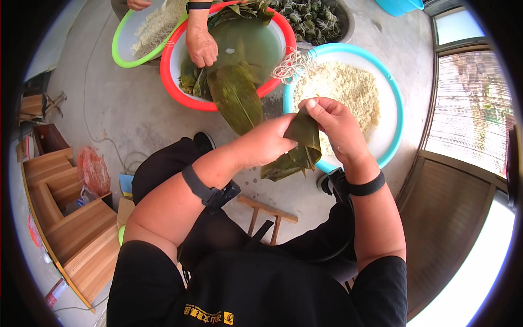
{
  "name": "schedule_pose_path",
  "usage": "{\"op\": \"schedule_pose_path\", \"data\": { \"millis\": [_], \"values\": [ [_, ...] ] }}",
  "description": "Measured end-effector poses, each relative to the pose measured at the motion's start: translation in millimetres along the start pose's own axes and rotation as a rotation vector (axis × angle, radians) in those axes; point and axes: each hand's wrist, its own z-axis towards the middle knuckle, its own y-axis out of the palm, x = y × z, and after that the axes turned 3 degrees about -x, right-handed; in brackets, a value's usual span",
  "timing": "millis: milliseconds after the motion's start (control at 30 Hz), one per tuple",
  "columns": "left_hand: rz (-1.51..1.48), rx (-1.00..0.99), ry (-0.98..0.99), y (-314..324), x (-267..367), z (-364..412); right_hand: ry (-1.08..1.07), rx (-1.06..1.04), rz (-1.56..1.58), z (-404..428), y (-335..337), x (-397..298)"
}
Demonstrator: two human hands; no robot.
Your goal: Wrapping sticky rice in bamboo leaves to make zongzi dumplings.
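Note:
Both of my hands hold a folded green leaf [304,133] near the left rim of a blue-rimmed basin [394,118] of rice [347,88]. My left hand [265,141] grips the leaf's left side, while my right hand [337,122] pinches its top corner. The leaf's broad lower end hangs below my fingers. Pale strings [292,67] drape over the basin's upper left rim. A large wet leaf [237,98] lies over the edge of a red-rimmed basin [173,92], which holds cloudy water and more leaves. Another person's hand [202,47] touches the leaves there.
A green-rimmed basin [122,61] holds rice and strings, with another person's hand [139,4] beside it. Tied leaf-wrapped bundles [312,20] fill a round tub behind. A small wooden stool [267,208] stands between my legs; wooden furniture [88,235] is at left.

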Motion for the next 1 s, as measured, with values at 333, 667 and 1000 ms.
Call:
{"op": "schedule_pose_path", "data": {
  "millis": [333, 667, 1000],
  "values": [
    [-0.120, -0.032, -0.144, -1, 4, 0, 0.021, -0.049, -0.048, 4, -11, 5],
    [-0.392, 0.236, -0.019, -3, 9, 4, -0.226, 0.049, -0.574, -4, 2, 11],
    [-0.385, 0.249, 0.049, 4, 16, 3, -0.103, 0.046, -0.187, 3, -2, 17]
  ]
}}
